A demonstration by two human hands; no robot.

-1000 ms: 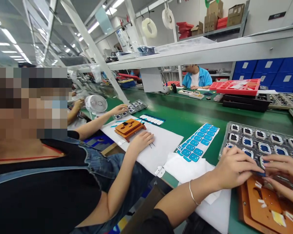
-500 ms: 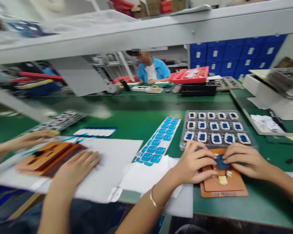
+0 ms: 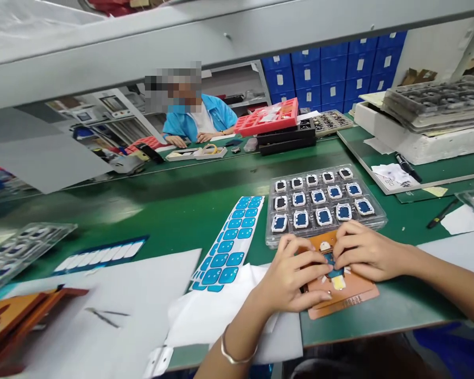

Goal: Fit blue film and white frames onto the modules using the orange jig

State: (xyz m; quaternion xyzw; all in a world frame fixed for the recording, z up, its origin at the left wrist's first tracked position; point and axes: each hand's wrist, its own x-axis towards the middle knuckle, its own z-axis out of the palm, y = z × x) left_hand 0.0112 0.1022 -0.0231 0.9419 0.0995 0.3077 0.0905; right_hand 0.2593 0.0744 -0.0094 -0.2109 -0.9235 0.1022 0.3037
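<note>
An orange jig plate (image 3: 349,299) lies near the front edge of the green table (image 3: 174,200). My left hand (image 3: 290,276) and my right hand (image 3: 363,251) meet over it, fingertips pressing a small blue part (image 3: 332,261) into the jig. Just behind my hands stands a clear tray (image 3: 324,202) with rows of small white-framed blue parts. Left of it lies a white strip of blue stickers (image 3: 231,242). A white cloth (image 3: 217,308) lies under my left wrist.
A co-worker in a blue shirt (image 3: 199,118) sits across the table beside red and black trays (image 3: 274,126). Stacked trays on a white box (image 3: 430,116), a marker (image 3: 408,167) and papers fill the right. A neighbour's orange jig (image 3: 11,318) and tweezers (image 3: 102,316) lie on white paper, left.
The view swung right, away from the neighbour on my left, and now centres on my own jig. My hands stayed together on the small blue part.
</note>
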